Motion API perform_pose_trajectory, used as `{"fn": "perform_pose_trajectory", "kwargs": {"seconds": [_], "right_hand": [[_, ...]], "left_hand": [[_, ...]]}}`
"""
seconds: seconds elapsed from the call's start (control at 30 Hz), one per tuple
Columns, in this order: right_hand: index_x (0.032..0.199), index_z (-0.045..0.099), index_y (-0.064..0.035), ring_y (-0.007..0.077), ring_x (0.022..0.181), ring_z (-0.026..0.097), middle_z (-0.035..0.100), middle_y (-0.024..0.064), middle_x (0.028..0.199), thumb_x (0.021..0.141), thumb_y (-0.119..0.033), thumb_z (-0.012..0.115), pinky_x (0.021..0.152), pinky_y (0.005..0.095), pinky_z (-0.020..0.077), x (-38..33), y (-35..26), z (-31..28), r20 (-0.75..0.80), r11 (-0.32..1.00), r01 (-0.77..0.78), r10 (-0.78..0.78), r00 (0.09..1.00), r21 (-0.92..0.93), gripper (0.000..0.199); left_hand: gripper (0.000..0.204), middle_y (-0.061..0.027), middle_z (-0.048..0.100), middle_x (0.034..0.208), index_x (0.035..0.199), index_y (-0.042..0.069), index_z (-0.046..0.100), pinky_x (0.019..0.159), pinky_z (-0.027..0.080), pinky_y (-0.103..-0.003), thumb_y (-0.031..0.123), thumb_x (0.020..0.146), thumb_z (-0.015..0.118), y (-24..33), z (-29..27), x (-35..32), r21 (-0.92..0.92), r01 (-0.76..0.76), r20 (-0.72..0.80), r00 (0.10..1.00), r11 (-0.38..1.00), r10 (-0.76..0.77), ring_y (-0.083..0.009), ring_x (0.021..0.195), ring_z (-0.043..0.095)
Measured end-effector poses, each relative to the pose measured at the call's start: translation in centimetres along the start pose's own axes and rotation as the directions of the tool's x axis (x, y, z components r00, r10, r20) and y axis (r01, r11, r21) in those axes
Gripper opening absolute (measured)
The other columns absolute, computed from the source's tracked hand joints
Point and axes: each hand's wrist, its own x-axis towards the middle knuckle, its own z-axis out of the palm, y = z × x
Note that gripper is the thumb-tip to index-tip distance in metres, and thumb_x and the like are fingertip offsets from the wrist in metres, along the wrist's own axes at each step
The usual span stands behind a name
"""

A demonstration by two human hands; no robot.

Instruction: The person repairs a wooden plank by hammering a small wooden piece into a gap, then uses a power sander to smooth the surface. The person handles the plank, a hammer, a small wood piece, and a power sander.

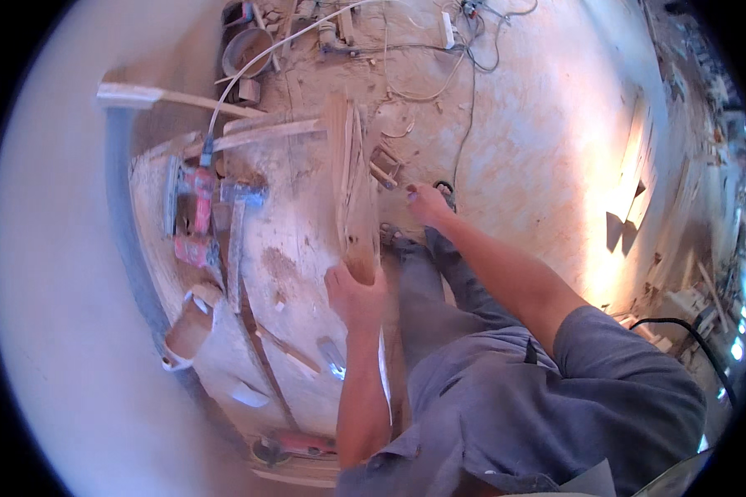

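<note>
a dusty worktop (302,199) carries a rough wooden plank (352,186), its near end gripped by the curled left hand (356,294). right of the plank, the right hand (428,205) is half-closed, contents unclear; left, a red power tool (201,199). a steady grip should stop the plank shifting.

Streaked tan wood (354,190), red power tool (201,201); grey shirt (547,381)
</note>
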Motion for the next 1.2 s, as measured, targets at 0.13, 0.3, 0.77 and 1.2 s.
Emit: {"fn": "perform_pose_trajectory", "kwargs": {"seconds": [0.13, 0.3, 0.77, 1.2], "right_hand": [[0.133, 0.058, -0.0013, 0.0409, 0.124, 0.061, 0.066, 0.0256, 0.126, 0.081, -0.006, 0.063, 0.104, 0.0461, 0.0484, 2.9, -1.4, 1.4, -0.063, 0.978, 0.207, -0.206, 0.976, 0.01, 0.052], [0.117, 0.061, 0.0012, 0.0413, 0.116, 0.065, 0.069, 0.0259, 0.117, 0.079, -0.005, 0.061, 0.097, 0.0491, 0.0528, 6.5, -3.6, 2.7, -0.147, 0.951, 0.308, -0.309, 0.94, -0.031, 0.038], [0.112, 0.066, -0.001, 0.042, 0.104, 0.069, 0.072, 0.0263, 0.108, 0.08, -0.023, 0.071, 0.088, 0.0496, 0.0556, 10.7, -2.5, 3.2, 0.125, 0.988, -0.079, 0.062, 0.99, 0.135, 0.039], [0.093, 0.058, -0.007, 0.0169, 0.059, 0.057, 0.055, 0.0003, 0.066, 0.092, -0.016, 0.074, 0.056, 0.038, 0.0496, -5.9, -7.4, -16.8, -0.322, 0.662, -0.027, 0.399, 0.859, 0.749, 0.018]], "left_hand": [[0.053, -0.0209, 0.059, 0.102, 0.107, -0.004, 0.057, 0.086, 0.049, -0.052, 0.022, 0.069, 0.085, 2.4, 1.0, 6.2, 0.047, -0.033, -0.006, 0.999, 0.998, 0.033, -0.043, 0.1, 0.059], [0.052, -0.02, 0.055, 0.097, 0.103, -0.003, 0.053, 0.08, 0.049, -0.053, 0.022, 0.07, 0.084, 3.8, 1.9, 9.7, 0.033, -0.097, -0.023, 0.995, 0.995, 0.098, -0.0426, 0.095, 0.057], [0.062, -0.0218, 0.058, 0.101, 0.116, -0.006, 0.053, 0.08, 0.05, -0.05, 0.026, 0.072, 0.083, 4.1, 2.4, 9.9, 0.062, -0.05, 0.014, 0.999, 0.997, 0.049, -0.0443, 0.094, 0.06], [0.066, -0.0263, 0.059, 0.111, 0.129, -0.005, 0.046, 0.086, 0.052, -0.056, 0.026, 0.077, 0.074, 4.5, 1.5, 10.2, 0.092, -0.013, 0.084, 0.996, 0.996, 0.006, -0.0463, 0.103, 0.06]]}}
